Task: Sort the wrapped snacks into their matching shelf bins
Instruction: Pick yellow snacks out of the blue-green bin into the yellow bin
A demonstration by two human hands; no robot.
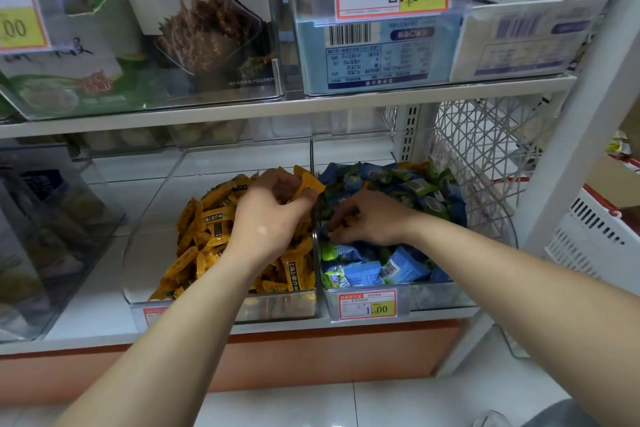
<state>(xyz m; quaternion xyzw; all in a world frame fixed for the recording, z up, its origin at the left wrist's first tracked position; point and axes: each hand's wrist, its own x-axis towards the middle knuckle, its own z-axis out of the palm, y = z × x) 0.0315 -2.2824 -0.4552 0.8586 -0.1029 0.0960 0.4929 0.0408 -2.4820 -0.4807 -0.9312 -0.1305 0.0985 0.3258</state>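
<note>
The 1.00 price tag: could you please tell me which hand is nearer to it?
Right. The right hand is in the bin directly above the price tag; the left hand grips orange snacks in the neighbouring bin, further left.

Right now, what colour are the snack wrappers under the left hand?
Snack wrappers: orange with dark labels; head view.

Bin divider [311, 156] mid-reach — shelf [277, 107] close overhead.

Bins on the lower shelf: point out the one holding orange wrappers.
The left bin, under the left hand; the right bin holds blue and green packets.
</note>
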